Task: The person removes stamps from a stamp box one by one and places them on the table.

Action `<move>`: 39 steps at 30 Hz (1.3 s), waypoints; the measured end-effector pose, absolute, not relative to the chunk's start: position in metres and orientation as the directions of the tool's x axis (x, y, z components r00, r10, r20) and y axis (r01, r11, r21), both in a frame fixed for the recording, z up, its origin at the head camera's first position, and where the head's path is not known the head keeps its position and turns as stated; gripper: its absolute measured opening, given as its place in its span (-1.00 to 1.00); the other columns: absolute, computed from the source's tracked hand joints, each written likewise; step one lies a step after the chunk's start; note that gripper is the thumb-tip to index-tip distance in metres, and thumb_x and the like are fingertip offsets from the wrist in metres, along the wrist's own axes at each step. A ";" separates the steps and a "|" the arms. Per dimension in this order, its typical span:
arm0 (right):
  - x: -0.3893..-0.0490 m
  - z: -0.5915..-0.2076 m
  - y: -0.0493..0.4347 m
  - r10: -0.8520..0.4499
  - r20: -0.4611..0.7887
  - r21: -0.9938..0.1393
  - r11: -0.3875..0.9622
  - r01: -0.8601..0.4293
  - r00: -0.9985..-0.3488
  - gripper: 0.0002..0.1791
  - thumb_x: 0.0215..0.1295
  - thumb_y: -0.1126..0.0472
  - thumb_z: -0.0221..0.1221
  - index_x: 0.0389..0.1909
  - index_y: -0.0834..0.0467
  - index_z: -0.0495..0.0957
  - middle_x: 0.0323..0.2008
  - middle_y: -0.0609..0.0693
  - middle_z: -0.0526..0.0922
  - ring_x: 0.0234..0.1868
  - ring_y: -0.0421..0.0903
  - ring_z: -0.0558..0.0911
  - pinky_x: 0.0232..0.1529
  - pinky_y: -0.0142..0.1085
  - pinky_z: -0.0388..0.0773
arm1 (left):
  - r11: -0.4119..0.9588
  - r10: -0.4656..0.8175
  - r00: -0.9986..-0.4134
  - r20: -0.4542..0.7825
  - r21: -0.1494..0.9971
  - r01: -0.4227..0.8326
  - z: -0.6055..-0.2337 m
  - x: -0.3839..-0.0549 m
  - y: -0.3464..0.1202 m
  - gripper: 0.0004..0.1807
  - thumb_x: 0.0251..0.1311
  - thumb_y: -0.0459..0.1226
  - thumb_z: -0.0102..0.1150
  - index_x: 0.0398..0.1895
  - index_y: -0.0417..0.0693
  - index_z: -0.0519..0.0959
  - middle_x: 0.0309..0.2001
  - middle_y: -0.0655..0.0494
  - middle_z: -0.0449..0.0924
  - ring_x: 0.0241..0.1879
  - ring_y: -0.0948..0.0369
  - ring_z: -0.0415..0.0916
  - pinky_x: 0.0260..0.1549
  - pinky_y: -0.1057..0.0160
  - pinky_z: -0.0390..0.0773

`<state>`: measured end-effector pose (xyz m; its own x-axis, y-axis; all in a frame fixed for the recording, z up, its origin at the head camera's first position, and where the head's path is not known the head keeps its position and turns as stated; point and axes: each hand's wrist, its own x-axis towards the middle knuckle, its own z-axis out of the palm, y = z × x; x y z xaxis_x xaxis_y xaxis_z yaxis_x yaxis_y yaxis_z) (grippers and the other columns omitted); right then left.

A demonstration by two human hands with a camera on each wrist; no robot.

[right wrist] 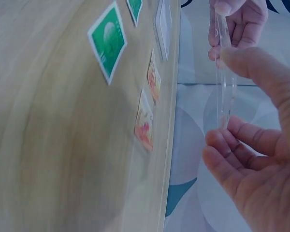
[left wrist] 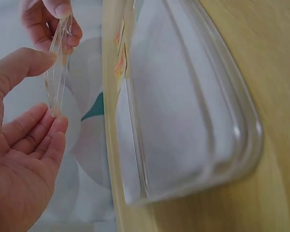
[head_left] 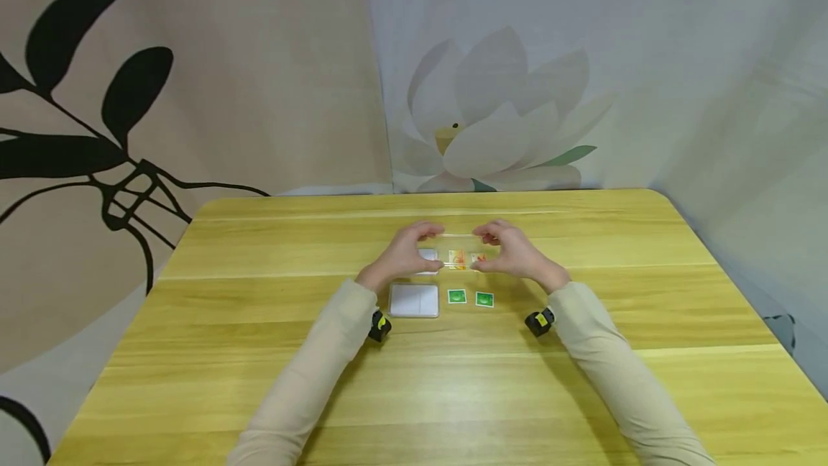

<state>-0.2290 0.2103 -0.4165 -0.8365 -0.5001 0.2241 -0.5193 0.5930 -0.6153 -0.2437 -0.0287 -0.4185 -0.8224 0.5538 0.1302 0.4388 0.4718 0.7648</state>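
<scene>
My left hand and right hand hold a clear plastic lid by its two ends, raised over the table. Thumbs and fingertips pinch its edges; the left wrist view shows the thin lid nearly edge-on. Behind and below it lie two orange-patterned stamp-like cards, seen through the plastic. Nearer me are two green stamp-like cards with white borders. A shallow clear case with a white inside sits left of the green cards. A second white, case-like piece is partly hidden by my left hand.
The wooden table has rounded far corners. A curtain printed with leaves and a lotus hangs behind it. On each wrist is a small black camera.
</scene>
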 end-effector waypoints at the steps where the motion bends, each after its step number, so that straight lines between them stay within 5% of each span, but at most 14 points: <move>1: -0.230 -0.417 0.209 -0.501 0.221 -0.616 0.593 -0.518 -0.837 -0.37 -0.07 0.23 0.42 0.02 0.44 0.45 -0.09 0.26 0.51 -0.13 0.12 0.51 -0.02 -0.06 0.52 | 0.472 0.551 -0.825 0.129 0.767 0.435 -0.419 -0.244 -0.030 -0.32 -0.11 -0.40 0.40 0.17 -0.34 0.39 0.11 -0.15 0.45 0.12 -0.02 0.36 0.20 0.13 0.33; 39: -0.240 -0.425 0.154 -0.551 0.186 -0.626 0.572 -0.531 -0.813 -0.34 -0.07 0.18 0.43 0.03 0.46 0.46 -0.10 0.29 0.52 -0.12 0.13 0.50 -0.04 -0.12 0.51 | 0.494 0.508 -0.855 0.104 0.778 0.389 -0.426 -0.238 -0.084 -0.34 -0.08 -0.45 0.36 0.16 -0.39 0.38 0.12 -0.24 0.42 0.14 -0.10 0.34 0.21 0.06 0.31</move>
<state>-0.2397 0.1541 -0.4255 -0.8132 -0.5513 0.1864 -0.5310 0.5717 -0.6255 -0.2383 -0.0841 -0.4261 -0.8551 0.5078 0.1044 0.3886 0.4944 0.7776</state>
